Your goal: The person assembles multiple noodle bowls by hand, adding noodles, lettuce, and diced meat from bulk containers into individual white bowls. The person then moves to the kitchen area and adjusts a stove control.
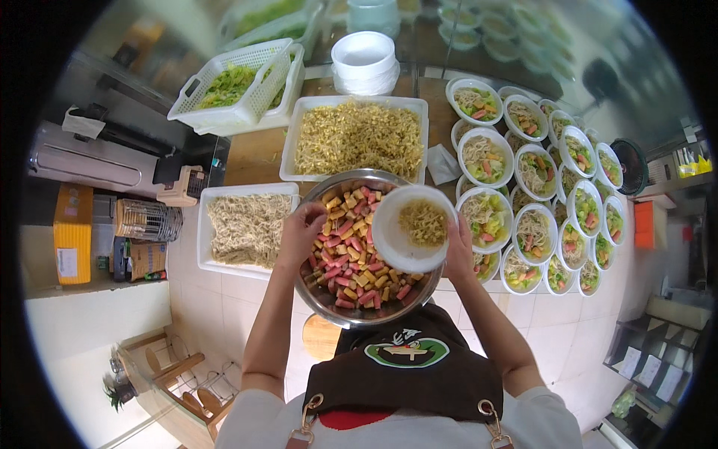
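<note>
My right hand (458, 251) grips the rim of a white round bowl (387, 241), tilted a little, with a small heap of bean sprouts (425, 223) in it. The bowl hangs over the right part of a large steel basin (320, 303) full of cut pink and yellow-brown pieces (351, 258). At the basin's left rim my left hand (303, 230) is closed, its fingers curled together over the pieces. Whatever it may hold is hidden. Beyond the basin lies a white tray (287, 166) heaped with bean sprouts.
Pale thin shreds fill a white tray (209, 260) on the left. White baskets (238, 120) hold green leaves at the back left. Stacked empty bowls (364, 63) stand at the back. Many filled bowls (485, 157) crowd the right side in layers, beside a small white packet (443, 165).
</note>
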Demonstrator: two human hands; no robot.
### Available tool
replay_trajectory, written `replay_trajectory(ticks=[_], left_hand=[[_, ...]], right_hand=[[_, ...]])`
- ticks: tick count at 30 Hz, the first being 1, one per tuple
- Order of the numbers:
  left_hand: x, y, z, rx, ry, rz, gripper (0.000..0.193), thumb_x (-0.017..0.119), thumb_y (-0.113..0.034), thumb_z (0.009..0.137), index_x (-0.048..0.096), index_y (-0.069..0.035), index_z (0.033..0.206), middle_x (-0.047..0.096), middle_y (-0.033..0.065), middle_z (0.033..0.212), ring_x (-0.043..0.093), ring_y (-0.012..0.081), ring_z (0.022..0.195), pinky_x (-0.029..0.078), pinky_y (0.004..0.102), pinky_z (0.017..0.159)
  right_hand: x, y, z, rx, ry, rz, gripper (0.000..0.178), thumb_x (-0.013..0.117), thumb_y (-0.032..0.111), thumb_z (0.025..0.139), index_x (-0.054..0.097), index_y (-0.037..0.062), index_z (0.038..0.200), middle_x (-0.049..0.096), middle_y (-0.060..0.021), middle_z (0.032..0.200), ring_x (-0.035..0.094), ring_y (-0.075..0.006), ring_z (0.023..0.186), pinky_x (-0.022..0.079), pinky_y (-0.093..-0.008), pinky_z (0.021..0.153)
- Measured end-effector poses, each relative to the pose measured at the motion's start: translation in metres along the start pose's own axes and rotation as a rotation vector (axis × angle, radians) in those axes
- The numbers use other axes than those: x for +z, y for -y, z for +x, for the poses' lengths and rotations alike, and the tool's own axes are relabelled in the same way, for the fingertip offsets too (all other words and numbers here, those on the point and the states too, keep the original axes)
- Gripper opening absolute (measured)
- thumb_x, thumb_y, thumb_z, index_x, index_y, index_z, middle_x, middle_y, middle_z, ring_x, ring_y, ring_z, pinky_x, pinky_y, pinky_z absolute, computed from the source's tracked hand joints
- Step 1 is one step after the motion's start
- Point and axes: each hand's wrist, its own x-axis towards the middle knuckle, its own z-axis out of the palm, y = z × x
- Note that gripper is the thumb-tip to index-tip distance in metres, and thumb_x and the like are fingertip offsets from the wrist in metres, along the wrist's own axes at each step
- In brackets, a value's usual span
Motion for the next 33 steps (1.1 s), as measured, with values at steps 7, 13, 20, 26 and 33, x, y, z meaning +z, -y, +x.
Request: replay_trajectory(ticks=[7,13,20,26,33], left_hand=[[0.058,0.090,-0.020,0.244,-0.036,0.584,0.032,0.064,-0.011,0.076,0.056,-0.009,0.107,0.053,0.0133,0.102,0.052,0.0330,0.096,0.045,0.0404,0.081],[0.093,0.095,-0.004,0.173,-0.073,0.664,0.036,0.060,-0.008,0.077,0.053,-0.009,0.112,0.047,0.0151,0.099,0.053,0.0336,0.093,0.046,0.0409,0.079],[0.055,0.089,-0.012,0.067,-0.039,0.413,0.035,0.062,-0.011,0.078,0.055,-0.007,0.112,0.051,0.0143,0.104,0.057,0.0334,0.089,0.048,0.0387,0.075],[-0.095,0.197,0.029,-0.046,-0.392,0.675,0.029,0.062,-0.011,0.077,0.057,-0.010,0.106,0.058,0.0176,0.098,0.059,0.0310,0.088,0.051,0.0398,0.074],[-0.130,0.251,0.051,-0.755,-0.326,0.963,0.078,0.063,-0.051,0.078,0.034,-0.009,0.136,0.040,0.0220,0.127,0.044,0.0400,0.113,0.046,0.0457,0.087]], right_hand=[[-0.048,-0.006,-0.018,0.116,-0.171,-0.122,0.037,0.044,0.020,0.096,0.044,0.0012,0.128,0.054,-0.0074,0.117,0.049,-0.0135,0.105,0.039,-0.0265,0.092],[-0.035,0.000,-0.022,0.103,-0.176,0.003,0.038,0.044,0.023,0.096,0.043,0.0013,0.127,0.053,-0.0071,0.119,0.049,-0.0137,0.107,0.039,-0.0265,0.091],[-0.023,0.003,-0.027,0.114,-0.213,-0.145,0.039,0.045,0.019,0.096,0.042,-0.0005,0.129,0.052,-0.0083,0.120,0.049,-0.0146,0.107,0.039,-0.0270,0.092],[-0.015,-0.006,-0.035,0.140,-0.199,-0.191,0.036,0.044,0.018,0.096,0.043,0.0002,0.127,0.052,-0.0086,0.118,0.049,-0.0146,0.105,0.040,-0.0275,0.091],[0.005,-0.009,-0.033,0.162,-0.278,-0.253,0.034,0.043,0.020,0.096,0.046,0.0012,0.124,0.053,-0.0088,0.116,0.050,-0.0151,0.103,0.041,-0.0276,0.089]])
